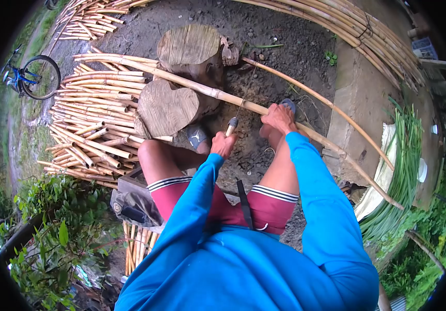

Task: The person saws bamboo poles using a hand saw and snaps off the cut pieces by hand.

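My left hand (224, 145) is closed around the handle of a knife (232, 125). Its thin dark blade is seen nearly edge-on and crosses the bamboo pole (210, 92); whether it touches the pole I cannot tell. Farther along that pole, my right hand (280, 118) wraps round it from above. The pole slants from the cut bamboo pieces at upper left, passing by the wooden stumps, to the lower right. A thinner bamboo pole (311, 89) lies beyond my right hand on the ground.
Two cut stumps (189, 45) stand ahead of my knees. Many bamboo pieces (96, 116) are piled on the left. Long bamboo poles (360, 28) lie bundled at upper right, above green stalks (407, 150) on a pale sheet. A bicycle (39, 76) is at far left.
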{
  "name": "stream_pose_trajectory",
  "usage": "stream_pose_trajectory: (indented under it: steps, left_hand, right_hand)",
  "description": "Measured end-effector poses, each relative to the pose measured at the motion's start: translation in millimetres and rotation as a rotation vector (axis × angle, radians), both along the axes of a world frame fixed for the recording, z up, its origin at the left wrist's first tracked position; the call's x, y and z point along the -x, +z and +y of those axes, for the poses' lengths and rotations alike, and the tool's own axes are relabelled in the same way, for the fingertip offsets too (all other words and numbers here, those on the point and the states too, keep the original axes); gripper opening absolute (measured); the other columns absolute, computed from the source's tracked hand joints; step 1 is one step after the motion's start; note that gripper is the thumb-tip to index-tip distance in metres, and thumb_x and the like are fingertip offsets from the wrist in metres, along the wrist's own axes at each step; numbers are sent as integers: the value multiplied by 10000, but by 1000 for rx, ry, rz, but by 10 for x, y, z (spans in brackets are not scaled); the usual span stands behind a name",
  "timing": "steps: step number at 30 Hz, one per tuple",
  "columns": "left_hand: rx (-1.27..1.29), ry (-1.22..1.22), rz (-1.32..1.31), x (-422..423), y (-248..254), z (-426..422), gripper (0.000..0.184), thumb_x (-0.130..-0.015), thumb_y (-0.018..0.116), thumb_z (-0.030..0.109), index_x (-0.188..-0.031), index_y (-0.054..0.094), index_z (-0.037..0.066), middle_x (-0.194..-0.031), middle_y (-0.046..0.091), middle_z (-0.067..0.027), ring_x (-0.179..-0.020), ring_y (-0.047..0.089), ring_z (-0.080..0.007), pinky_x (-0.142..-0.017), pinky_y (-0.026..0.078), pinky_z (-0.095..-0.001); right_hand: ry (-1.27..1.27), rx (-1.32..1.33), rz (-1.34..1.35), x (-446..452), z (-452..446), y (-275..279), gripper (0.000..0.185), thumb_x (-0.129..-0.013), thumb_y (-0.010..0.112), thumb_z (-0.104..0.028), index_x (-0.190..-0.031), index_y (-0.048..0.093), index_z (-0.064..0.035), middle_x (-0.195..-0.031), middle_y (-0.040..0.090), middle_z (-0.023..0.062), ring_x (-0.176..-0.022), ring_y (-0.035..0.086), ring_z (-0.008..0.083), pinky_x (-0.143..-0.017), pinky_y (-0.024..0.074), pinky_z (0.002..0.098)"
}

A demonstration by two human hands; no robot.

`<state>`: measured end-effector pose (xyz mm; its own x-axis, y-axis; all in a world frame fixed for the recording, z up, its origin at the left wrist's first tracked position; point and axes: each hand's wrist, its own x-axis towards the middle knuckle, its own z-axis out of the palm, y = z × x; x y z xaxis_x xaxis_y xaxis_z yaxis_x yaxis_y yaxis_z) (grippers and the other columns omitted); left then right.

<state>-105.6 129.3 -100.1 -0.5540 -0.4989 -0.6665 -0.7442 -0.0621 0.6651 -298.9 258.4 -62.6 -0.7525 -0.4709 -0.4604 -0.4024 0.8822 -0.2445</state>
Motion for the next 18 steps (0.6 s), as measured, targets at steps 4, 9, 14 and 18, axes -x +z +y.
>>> stream_pose_trajectory:
  steps: [4, 9, 14, 18]
  left_hand:
    - [42, -17, -1, -69, -18, 20, 418, -743, 663, 345, -809, 597, -63, -613, 577, -99, -560, 561, -210, -534, 429, -374]
    - [121, -53, -16, -307, -93, 42, 411, -762, 645, 369, -764, 633, -42, -671, 618, -152, -610, 599, -236, -563, 452, -385]
    - [101, -107, -108, -951, -29, 100, 503, -772, 625, 431, -914, 689, -47, -846, 664, -300, -879, 667, -414, -827, 491, -468]
    - [-25, -69, -135, -26, 64, -59, 504, -772, 609, 426, -857, 679, -66, -787, 671, -258, -817, 674, -372, -779, 503, -458]
  right_hand:
    - [16, -8, 0, 11, -2, 20, 396, -685, 666, -302, -960, 719, -21, -1042, 669, 266, -999, 648, 420, -897, 517, 451]
    - [16, 1, -88, 19, 7, 46, 383, -685, 653, -289, -962, 723, -34, -1040, 671, 262, -1007, 647, 418, -900, 517, 454]
    - [14, 2, 0, 11, 2, 51, 379, -672, 664, -295, -944, 727, -38, -1045, 671, 258, -1018, 643, 421, -884, 524, 451]
    - [8, 6, -7, 21, -4, 1, 370, -678, 669, -296, -932, 727, -34, -1022, 673, 265, -1001, 649, 419, -884, 525, 451]
